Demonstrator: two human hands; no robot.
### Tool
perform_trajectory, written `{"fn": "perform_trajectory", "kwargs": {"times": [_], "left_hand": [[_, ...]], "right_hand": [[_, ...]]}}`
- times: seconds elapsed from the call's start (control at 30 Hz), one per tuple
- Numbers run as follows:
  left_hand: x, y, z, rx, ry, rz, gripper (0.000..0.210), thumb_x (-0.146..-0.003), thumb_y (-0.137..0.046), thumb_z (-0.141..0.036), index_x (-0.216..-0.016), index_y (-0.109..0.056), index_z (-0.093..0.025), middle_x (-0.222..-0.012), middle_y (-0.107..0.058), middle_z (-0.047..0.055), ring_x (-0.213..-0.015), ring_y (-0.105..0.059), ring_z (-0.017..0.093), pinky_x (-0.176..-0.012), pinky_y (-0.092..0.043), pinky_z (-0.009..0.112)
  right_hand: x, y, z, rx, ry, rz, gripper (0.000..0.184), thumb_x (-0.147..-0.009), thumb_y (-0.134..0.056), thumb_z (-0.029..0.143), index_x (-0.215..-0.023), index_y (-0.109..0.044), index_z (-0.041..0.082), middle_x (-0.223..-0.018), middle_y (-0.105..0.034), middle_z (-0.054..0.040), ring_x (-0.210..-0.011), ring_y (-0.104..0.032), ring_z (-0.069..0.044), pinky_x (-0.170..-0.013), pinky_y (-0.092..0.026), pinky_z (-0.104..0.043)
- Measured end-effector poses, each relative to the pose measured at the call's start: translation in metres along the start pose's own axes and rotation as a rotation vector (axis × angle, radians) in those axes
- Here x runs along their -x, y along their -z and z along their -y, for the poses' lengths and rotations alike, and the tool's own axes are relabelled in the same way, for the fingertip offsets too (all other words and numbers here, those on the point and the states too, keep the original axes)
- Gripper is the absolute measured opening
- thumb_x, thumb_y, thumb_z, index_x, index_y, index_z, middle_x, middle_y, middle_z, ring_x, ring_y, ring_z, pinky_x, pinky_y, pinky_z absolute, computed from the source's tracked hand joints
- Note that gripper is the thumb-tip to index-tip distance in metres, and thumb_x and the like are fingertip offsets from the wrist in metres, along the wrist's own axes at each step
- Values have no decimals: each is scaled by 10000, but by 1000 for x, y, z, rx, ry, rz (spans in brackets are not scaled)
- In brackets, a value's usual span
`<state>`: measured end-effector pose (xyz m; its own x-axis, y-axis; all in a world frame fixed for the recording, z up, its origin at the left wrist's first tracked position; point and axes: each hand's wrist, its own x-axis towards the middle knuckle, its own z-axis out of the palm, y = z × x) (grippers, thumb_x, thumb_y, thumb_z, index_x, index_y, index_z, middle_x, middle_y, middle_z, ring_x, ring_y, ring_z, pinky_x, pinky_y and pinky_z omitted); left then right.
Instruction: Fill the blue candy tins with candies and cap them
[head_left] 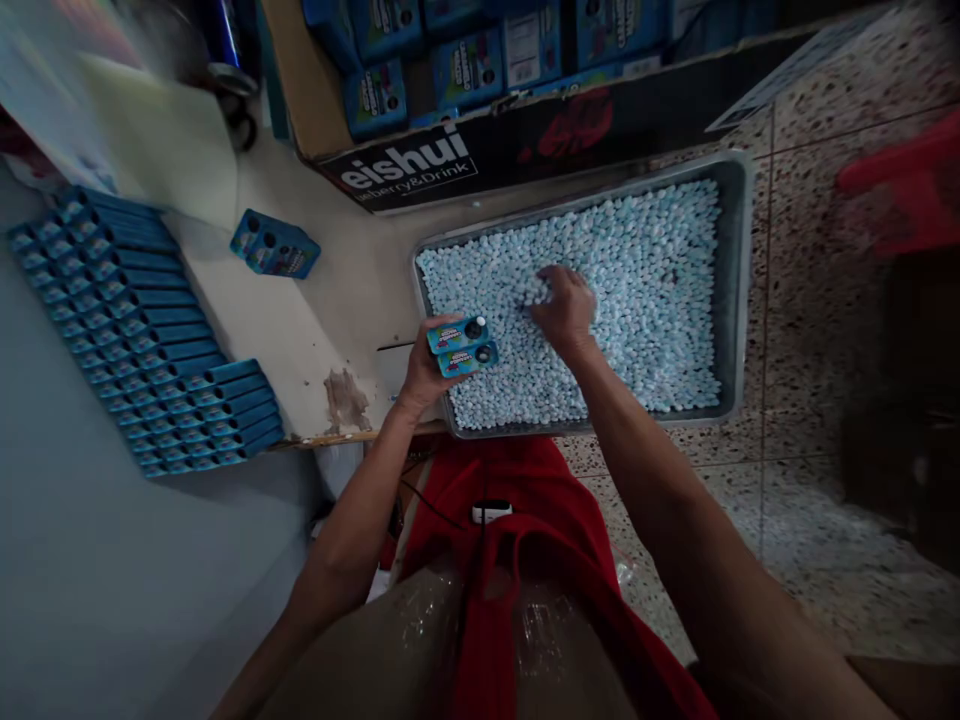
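Note:
My left hand (422, 372) is wrapped round two small blue candy boxes (454, 361), held side by side at the left edge of a metal tray (739, 300). Each box has a dark round hole at its right end, and a white piece sits at the upper one. Pale blue and white candies (652, 320) fill the tray in a thick layer. Over the middle of them is my right hand (566, 308), its fingers curled around a small bunch of candies. How many it holds I cannot tell.
Blue boxes (180, 370) stand stacked in rows at the left. A few more boxes (277, 248) lie on the table (352, 300). Behind the tray stands a black-printed carton (420, 165) holding blue boxes. Yellowish paper (157, 140) and a dark blue can (229, 50) are at the upper left.

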<state>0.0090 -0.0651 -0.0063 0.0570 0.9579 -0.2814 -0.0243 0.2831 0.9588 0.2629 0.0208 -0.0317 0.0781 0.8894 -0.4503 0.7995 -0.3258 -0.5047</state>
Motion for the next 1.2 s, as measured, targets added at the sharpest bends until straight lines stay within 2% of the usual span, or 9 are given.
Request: {"fn": "perform_trajectory", "kwargs": {"times": [0.13,0.23,0.4,0.6,0.73,0.87,0.97,1.07,1.2], "left_hand": [[-1,1,-8,-38,45,-8,793,-585,-1014,-375,-1259,-612,-261,-1337,-703,107,-1278,-667,307,-1138,-498,483],[-4,-4,-15,-128,118,36,737,-598,-977,-362,-1236,-621,-264,-1275,-706,90,-1191,-689,288,-1072,-527,437],[-10,-14,-36,-375,164,133,713,-539,-933,-220,-1193,-650,-251,-1192,-708,80,-1106,-692,313,-990,-550,447],[-17,-1,-44,-523,231,169,775,-532,-952,-215,-1237,-629,-249,-1188,-721,66,-1109,-688,309,-995,-535,428],[-14,10,-19,-189,333,295,874,-467,-1012,-348,-1229,-608,-212,-1109,-739,59,-1057,-706,296,-960,-553,418],[-6,3,-3,71,234,274,836,-530,-1005,-456,-1237,-625,-223,-1236,-722,120,-1154,-699,331,-1057,-535,508],[-6,4,-2,120,109,198,794,-542,-1002,-505,-1203,-650,-241,-1319,-690,143,-1342,-622,357,-1213,-431,550],[-10,32,-3,107,33,1,784,-557,-995,-508,-1204,-634,-251,-1355,-653,137,-1406,-575,337,-1258,-392,537],[3,105,-6,62,143,-384,824,-535,-1004,-397,-1229,-575,-276,-1316,-669,77,-1288,-650,277,-1178,-485,479]], "right_hand": [[11,24,33,-813,-344,68,341,-817,-690,552,-960,-610,253,-890,-654,-34,-850,-631,-213,-699,-499,-319],[44,41,71,-1228,-328,103,375,-758,-741,564,-878,-551,264,-879,-619,-12,-857,-629,-180,-685,-487,-283],[70,35,118,-1203,-243,-63,405,-775,-758,587,-818,-519,262,-863,-587,-5,-884,-604,-170,-820,-528,-317],[49,28,73,-1289,-655,-211,332,-877,-644,598,-878,-531,286,-845,-612,-23,-840,-638,-180,-694,-560,-305],[59,47,40,-1119,-646,-95,325,-806,-692,558,-933,-584,279,-1031,-674,-28,-978,-662,-189,-802,-595,-332],[82,60,26,-710,-518,112,527,-717,-772,661,-1054,-690,265,-1182,-696,-73,-1151,-641,-283,-903,-591,-453],[90,60,10,-260,-337,22,597,-735,-704,737,-1030,-741,219,-1224,-678,-150,-1204,-615,-349,-1061,-504,-574],[91,51,-2,-6,-189,-43,606,-802,-625,743,-1036,-762,201,-1379,-603,-214,-1291,-577,-380,-1125,-448,-616],[89,46,26,-52,-75,-108,523,-856,-670,656,-1130,-744,216,-1393,-585,-195,-1231,-632,-351,-956,-584,-566]]}}
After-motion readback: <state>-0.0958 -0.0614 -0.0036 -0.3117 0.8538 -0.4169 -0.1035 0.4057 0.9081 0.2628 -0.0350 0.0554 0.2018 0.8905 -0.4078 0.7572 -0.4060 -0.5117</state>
